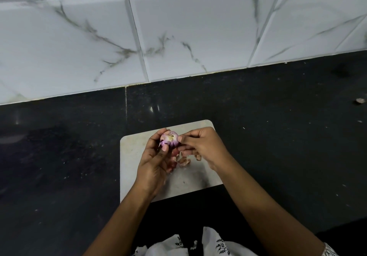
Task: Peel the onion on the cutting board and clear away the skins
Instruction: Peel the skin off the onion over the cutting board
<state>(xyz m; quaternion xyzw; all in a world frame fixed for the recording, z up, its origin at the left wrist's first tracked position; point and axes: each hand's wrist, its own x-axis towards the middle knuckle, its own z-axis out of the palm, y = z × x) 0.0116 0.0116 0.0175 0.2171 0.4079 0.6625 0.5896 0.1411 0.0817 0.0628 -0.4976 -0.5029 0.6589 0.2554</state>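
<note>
One onion (170, 138) over cutting board (135, 156); L hand (156, 162) fingers curl round it, R hand (202, 146) pinches at 3 o'clock, skins (182, 161) at 6.

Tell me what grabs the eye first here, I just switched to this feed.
The purple-and-white onion stands out, held over the pale cutting board at centre: the left hand grips it and the right hand pinches at its right side. Loose skins lie on the board just below the hands. All around is a dark counter, with a marbled white tile wall behind.
</note>
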